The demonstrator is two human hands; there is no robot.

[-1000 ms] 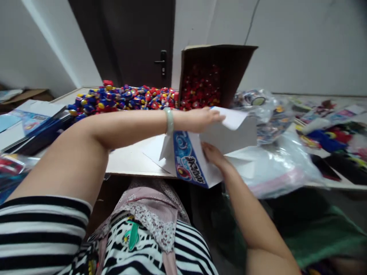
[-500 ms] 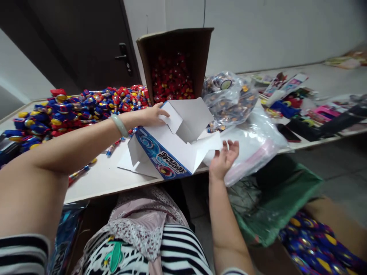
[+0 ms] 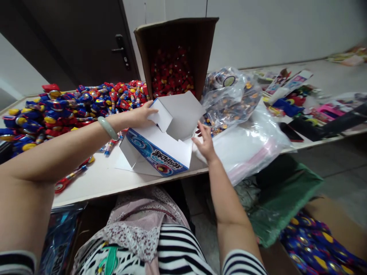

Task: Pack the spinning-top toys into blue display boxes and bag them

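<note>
A partly folded cardboard display box [image 3: 169, 154], white inside with a blue printed front, rests on the table near its front edge. My left hand [image 3: 145, 115] grips its left side at a folded flap, fingers over the edge. At the right side of the box is my right hand [image 3: 205, 142], fingers apart, its thumb and fingertips against the upright white wall. The back panel of the box stands up, and its inside looks bare. A loose flap spreads on the table at its left.
Red and blue wrapped toys [image 3: 77, 107] are piled at the left. Behind the display box stands a large open carton [image 3: 210, 49] of red pieces. Clear plastic bags [image 3: 249, 133] lie at the right, a green bag [image 3: 289, 206] hangs below, and a phone [image 3: 291, 132] lies farther right.
My right hand has moved left and up, bringing the right wall of the box from leaning outward to upright. My left hand keeps its grip, and the box sits slightly further left in view.
</note>
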